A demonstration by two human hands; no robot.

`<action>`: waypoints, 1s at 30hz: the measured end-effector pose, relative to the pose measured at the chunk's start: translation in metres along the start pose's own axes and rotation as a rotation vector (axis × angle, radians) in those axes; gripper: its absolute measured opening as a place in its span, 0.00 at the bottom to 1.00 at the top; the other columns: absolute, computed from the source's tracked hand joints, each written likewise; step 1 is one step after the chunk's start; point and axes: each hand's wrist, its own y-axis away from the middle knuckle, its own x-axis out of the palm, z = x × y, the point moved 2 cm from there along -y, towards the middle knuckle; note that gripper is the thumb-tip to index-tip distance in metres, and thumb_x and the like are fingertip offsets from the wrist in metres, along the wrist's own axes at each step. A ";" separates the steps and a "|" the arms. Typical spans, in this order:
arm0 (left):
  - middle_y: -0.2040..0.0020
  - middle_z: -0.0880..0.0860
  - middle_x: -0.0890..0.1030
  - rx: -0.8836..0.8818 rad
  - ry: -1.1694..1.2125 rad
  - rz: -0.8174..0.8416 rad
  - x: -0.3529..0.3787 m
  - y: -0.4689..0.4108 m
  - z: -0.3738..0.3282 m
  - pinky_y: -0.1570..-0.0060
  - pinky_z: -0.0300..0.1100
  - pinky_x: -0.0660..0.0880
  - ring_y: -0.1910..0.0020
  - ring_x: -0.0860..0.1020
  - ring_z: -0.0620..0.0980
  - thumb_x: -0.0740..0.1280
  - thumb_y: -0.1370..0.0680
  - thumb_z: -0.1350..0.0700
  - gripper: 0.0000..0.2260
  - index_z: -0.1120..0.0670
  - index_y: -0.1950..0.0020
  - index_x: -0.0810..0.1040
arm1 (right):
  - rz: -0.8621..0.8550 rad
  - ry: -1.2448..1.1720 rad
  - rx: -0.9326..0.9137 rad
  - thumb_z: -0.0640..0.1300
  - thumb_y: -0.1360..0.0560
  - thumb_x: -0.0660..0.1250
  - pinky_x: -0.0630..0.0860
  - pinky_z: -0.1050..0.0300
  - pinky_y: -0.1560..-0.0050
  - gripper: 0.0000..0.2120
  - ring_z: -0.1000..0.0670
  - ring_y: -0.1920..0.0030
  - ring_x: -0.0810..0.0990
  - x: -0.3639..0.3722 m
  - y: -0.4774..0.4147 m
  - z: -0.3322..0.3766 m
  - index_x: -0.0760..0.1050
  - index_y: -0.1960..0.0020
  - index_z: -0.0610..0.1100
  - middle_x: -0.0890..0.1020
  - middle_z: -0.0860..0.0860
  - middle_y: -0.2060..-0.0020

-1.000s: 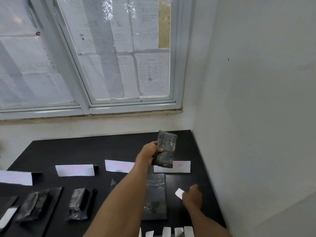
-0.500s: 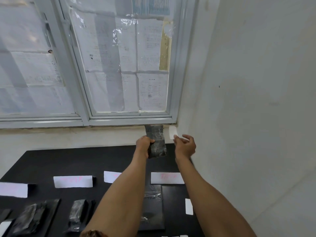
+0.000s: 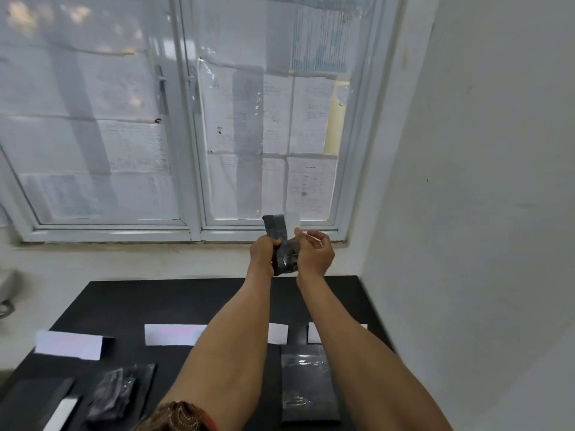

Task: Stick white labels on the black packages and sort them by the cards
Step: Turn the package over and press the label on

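Note:
My left hand (image 3: pixel 262 254) grips a crinkled black package (image 3: pixel 277 234) and holds it upright in front of the window sill, above the black table (image 3: pixel 155 301). My right hand (image 3: pixel 315 255) is against the package's right side, fingers curled. A small white label (image 3: pixel 293 219) stands at its thumb tip beside the package top, faint against the window papers. White cards with pink writing lie in a row: far left (image 3: pixel 68 345), middle (image 3: pixel 174 334), and two (image 3: pixel 278 333) (image 3: pixel 314 333) partly hidden by my forearms.
A flat black package (image 3: pixel 308 384) lies below the right cards. A crumpled black package (image 3: pixel 112 396) sits on a dark sheet at the left, with a white strip (image 3: pixel 62 413) near the lower left corner. A white wall (image 3: pixel 466 244) runs close along the table's right edge.
Both hands rose from the table to window-sill height. The right hand brought the label up from the table and closed in against the package held by the left hand.

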 end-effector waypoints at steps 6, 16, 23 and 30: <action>0.60 0.57 0.79 0.021 0.043 0.012 -0.043 0.021 -0.022 0.62 0.46 0.77 0.62 0.78 0.55 0.61 0.25 0.66 0.08 0.60 0.49 0.76 | 0.061 0.018 0.041 0.43 0.33 0.77 0.82 0.53 0.54 0.11 0.50 0.58 0.83 0.027 0.042 -0.005 0.76 0.56 0.45 0.83 0.50 0.60; 0.58 0.54 0.79 0.085 0.075 0.053 -0.095 0.047 -0.045 0.61 0.46 0.76 0.59 0.77 0.53 0.59 0.24 0.64 0.09 0.57 0.48 0.77 | 0.020 0.182 -0.020 0.46 0.33 0.77 0.81 0.49 0.51 0.12 0.53 0.60 0.80 0.057 0.093 -0.013 0.73 0.59 0.50 0.78 0.59 0.66; 0.53 0.54 0.80 0.156 0.072 0.070 -0.110 0.058 -0.058 0.64 0.43 0.74 0.56 0.77 0.53 0.59 0.22 0.62 0.11 0.55 0.42 0.76 | -0.067 0.332 -0.090 0.52 0.33 0.75 0.74 0.42 0.42 0.13 0.49 0.54 0.81 0.071 0.113 -0.013 0.70 0.60 0.54 0.79 0.59 0.63; 0.49 0.56 0.83 0.206 0.059 0.140 -0.121 0.063 -0.065 0.61 0.46 0.80 0.53 0.82 0.55 0.74 0.28 0.52 0.12 0.54 0.47 0.79 | -0.051 0.409 -0.136 0.51 0.31 0.74 0.71 0.46 0.38 0.13 0.48 0.50 0.81 0.076 0.121 -0.006 0.75 0.51 0.47 0.84 0.50 0.53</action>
